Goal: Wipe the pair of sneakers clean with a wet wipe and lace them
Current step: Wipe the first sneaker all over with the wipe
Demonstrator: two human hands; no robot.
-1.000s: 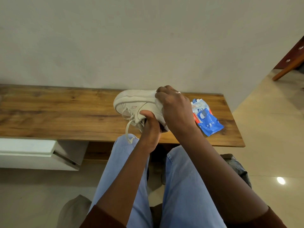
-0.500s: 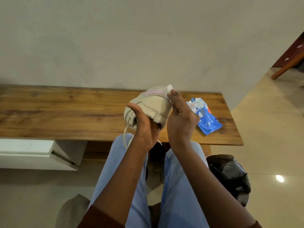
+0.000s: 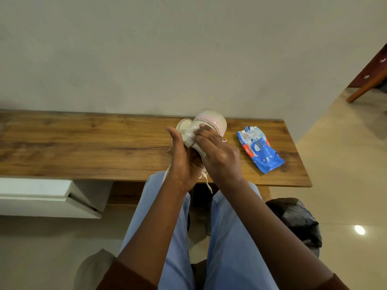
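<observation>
One white sneaker (image 3: 211, 122) with a pink band is held up above the wooden bench (image 3: 83, 147), its sole turned away from me. My left hand (image 3: 184, 162) grips it from below and the left. My right hand (image 3: 217, 153) presses a white wet wipe (image 3: 189, 136) against the sneaker's side. Loose white laces (image 3: 206, 181) dangle under my hands. The blue wet wipe pack (image 3: 259, 151) lies on the bench to the right of my hands. Only this one sneaker is in view.
The bench runs along a grey wall. A white drawer unit (image 3: 48, 197) sits below it on the left. A black plastic bag (image 3: 297, 222) lies on the tiled floor at my right knee. Wooden furniture (image 3: 370, 74) stands at the far right.
The sneaker was lifted off the bench and turned from lying sideways to end-on. My right hand with the wipe slid from its top down onto its side.
</observation>
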